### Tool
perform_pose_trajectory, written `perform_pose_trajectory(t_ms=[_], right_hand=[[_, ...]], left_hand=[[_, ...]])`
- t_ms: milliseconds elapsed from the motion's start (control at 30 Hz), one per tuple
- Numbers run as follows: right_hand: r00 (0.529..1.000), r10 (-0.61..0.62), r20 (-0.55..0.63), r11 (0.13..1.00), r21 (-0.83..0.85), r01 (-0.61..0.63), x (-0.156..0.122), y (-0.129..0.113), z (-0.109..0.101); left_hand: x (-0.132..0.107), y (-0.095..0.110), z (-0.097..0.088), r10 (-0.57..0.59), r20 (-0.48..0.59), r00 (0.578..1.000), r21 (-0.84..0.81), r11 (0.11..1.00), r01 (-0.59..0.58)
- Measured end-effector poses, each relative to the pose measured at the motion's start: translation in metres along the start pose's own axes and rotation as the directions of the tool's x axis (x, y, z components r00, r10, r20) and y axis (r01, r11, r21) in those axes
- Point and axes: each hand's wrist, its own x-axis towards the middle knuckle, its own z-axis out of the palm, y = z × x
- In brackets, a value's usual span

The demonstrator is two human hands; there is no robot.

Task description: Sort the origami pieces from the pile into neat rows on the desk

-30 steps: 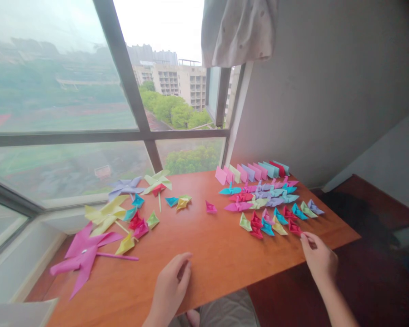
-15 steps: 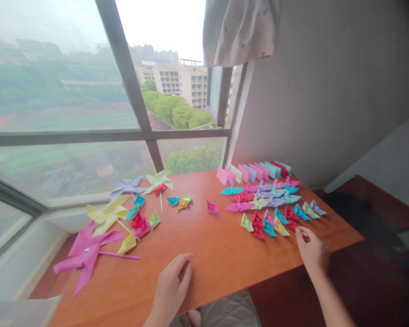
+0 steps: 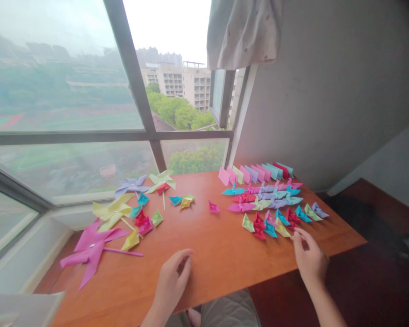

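My right hand (image 3: 309, 259) reaches over the wooden table's (image 3: 221, 254) right front edge. Its bent fingertips pinch at the near end of a row of small folded paper pieces (image 3: 281, 222) in red, blue, yellow and green; what they grip is hidden. My left hand (image 3: 172, 281) rests on the table's front middle, loosely curled with its fingers apart and nothing in it. A single pink folded piece (image 3: 213, 208) lies alone in the middle.
Paper pinwheels lie at the left: a large pink one (image 3: 92, 250), a yellow one (image 3: 112, 211), a purple one (image 3: 132, 185). Folded rectangles (image 3: 255, 172) line the back right. The window (image 3: 88, 136) is behind and a grey wall on the right.
My right hand has moved left and forward along the front row of folded pieces. My left hand has stayed put. The view has shifted slightly.
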Motion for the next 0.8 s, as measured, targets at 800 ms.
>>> perform_pose_trajectory(t_ms=[800], right_hand=[[0.802,-0.374,0.466,0.871,0.473,0.131,-0.082,-0.106,0.050]], left_hand=[[0.009,-0.057,-0.126,-0.069,-0.469,0.880,0.646,0.653,0.395]])
